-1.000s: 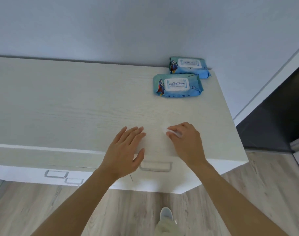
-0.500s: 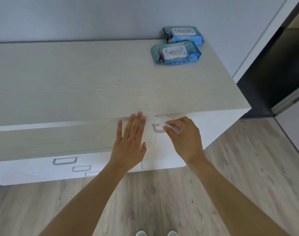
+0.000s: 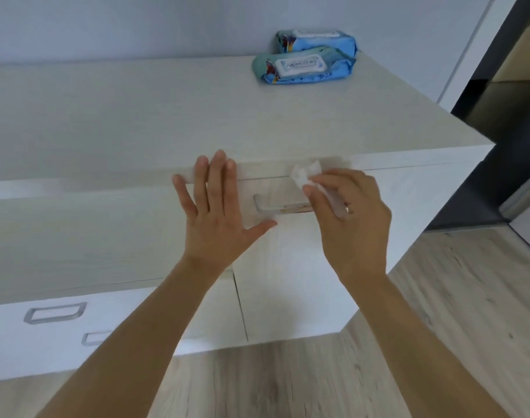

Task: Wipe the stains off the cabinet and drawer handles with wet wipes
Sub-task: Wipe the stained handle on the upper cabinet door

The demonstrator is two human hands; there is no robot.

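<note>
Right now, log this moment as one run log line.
left hand flat on drawer front | right hand pinching wet wipe at stained handle | wipe packs on top

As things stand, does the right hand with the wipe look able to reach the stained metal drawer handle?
Probably yes: the right hand, pinching the white wet wipe, is at the stained metal drawer handle, with nothing between.

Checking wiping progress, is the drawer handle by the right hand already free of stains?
No, brownish stains still show along the bar of the drawer handle, just left of the right hand holding the wet wipe.
</note>
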